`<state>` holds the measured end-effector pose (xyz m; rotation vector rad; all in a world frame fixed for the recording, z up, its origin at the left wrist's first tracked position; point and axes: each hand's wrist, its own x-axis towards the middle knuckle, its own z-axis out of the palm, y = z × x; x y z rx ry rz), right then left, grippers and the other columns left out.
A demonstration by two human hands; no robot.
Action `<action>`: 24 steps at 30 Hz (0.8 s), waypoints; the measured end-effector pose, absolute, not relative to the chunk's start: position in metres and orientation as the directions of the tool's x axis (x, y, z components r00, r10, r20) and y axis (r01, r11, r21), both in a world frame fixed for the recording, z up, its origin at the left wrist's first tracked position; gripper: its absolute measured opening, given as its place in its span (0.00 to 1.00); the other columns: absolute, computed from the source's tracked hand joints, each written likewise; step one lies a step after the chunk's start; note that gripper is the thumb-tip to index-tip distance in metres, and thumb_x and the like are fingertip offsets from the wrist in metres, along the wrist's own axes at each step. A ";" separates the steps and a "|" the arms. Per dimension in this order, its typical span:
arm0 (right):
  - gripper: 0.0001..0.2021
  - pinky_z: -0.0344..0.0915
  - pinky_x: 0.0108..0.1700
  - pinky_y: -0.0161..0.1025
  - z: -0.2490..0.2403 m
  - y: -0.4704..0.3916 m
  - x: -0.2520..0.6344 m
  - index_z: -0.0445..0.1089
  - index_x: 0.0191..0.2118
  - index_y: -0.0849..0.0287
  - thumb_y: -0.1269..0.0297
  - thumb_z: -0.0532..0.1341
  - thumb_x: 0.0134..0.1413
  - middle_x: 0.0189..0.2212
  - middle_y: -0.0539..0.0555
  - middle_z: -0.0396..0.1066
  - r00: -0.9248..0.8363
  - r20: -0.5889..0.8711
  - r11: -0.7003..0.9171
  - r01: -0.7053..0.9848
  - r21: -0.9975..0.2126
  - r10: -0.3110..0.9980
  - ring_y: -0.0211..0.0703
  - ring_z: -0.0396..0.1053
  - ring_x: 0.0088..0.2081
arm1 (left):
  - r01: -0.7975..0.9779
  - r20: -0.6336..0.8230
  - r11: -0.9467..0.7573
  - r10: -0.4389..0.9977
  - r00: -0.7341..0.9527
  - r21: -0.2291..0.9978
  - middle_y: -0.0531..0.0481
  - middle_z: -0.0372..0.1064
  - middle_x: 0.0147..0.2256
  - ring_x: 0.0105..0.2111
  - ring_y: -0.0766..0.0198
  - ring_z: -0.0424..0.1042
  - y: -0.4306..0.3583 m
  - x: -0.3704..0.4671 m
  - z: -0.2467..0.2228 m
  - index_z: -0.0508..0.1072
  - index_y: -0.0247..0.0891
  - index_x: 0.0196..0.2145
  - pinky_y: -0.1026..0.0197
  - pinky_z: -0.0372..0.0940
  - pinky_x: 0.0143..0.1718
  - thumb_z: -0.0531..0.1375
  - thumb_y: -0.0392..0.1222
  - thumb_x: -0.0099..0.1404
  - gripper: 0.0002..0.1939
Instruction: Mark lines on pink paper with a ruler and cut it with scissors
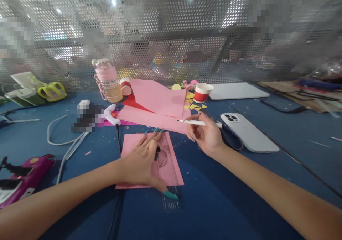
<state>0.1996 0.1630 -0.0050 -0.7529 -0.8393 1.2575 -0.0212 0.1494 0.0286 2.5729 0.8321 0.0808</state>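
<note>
My left hand (144, 158) lies spread over a pink sheet of paper (129, 142), pressing a clear plastic ruler (171, 168) against it. The ruler has a round printed scale and sticks out past the sheet's near edge, under my thumb. My right hand (205, 133) is closed around a white pen (196, 122). The pen's dark tip points left, above larger pink paper (157, 119) and apart from the sheet under my left hand.
Behind stand a drink bottle (108, 81), a red and white paper cup (202, 92) and yellow scraps (196, 107). A white glue gun (110, 115) with a cord is at left, near a purple toy-like object (26, 176). A white phone (248, 131) lies right. A perforated metal screen (165, 26) borders the back.
</note>
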 end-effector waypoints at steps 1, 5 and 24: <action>0.14 0.53 0.12 0.31 -0.005 0.163 0.199 0.68 0.25 0.58 0.52 0.58 0.49 0.10 0.45 0.61 0.105 0.124 0.160 -0.488 -0.858 0.987 0.32 0.54 0.10 | 0.545 -0.079 -0.727 0.569 0.819 0.417 0.27 0.33 0.63 0.63 0.44 0.32 0.149 -0.021 0.029 0.41 0.26 0.60 0.42 0.33 0.61 0.59 0.70 0.41 0.61; 0.14 0.52 0.12 0.31 -0.003 0.162 0.198 0.68 0.24 0.58 0.52 0.58 0.48 0.10 0.45 0.60 0.114 0.116 0.157 -0.480 -0.863 0.987 0.32 0.53 0.10 | 0.575 -0.119 -0.718 0.580 0.806 0.392 0.27 0.32 0.63 0.63 0.44 0.32 0.149 -0.022 0.029 0.42 0.25 0.60 0.42 0.33 0.61 0.59 0.71 0.40 0.61; 0.14 0.51 0.12 0.31 -0.002 0.162 0.196 0.67 0.24 0.58 0.52 0.57 0.49 0.10 0.45 0.60 0.114 0.121 0.161 -0.463 -0.872 0.986 0.31 0.52 0.10 | 0.570 -0.093 -0.713 0.589 0.803 0.408 0.27 0.34 0.63 0.63 0.44 0.32 0.148 -0.023 0.028 0.45 0.25 0.59 0.42 0.34 0.61 0.60 0.70 0.40 0.60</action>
